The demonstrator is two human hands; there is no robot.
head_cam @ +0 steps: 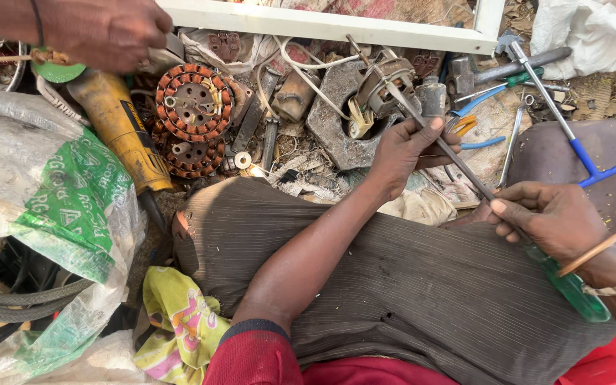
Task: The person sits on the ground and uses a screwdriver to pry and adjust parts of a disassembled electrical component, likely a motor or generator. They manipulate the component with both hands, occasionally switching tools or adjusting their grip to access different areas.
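My right hand (pixel 547 217) grips a long screwdriver by its green see-through handle (pixel 572 289). Its steel shaft (pixel 458 160) slants up and left across my lap toward a small electric motor (pixel 383 82) on a grey metal housing (pixel 336 117). My left hand (pixel 404 153) pinches the shaft midway, thumb on top. The tip lies at the motor's upper edge among white wires (pixel 308 68). Both my knees in grey ribbed cloth (pixel 408 285) fill the lower middle.
Another person's hand (pixel 105 28) reaches in at top left above a yellow angle grinder (pixel 119 128). Copper-wound stators (pixel 194 100) lie beside it. A blue-handled T-wrench (pixel 579 142), pliers (pixel 497 89) and a hammer (pixel 497 71) lie at right. Plastic sacks (pixel 51 207) crowd the left.
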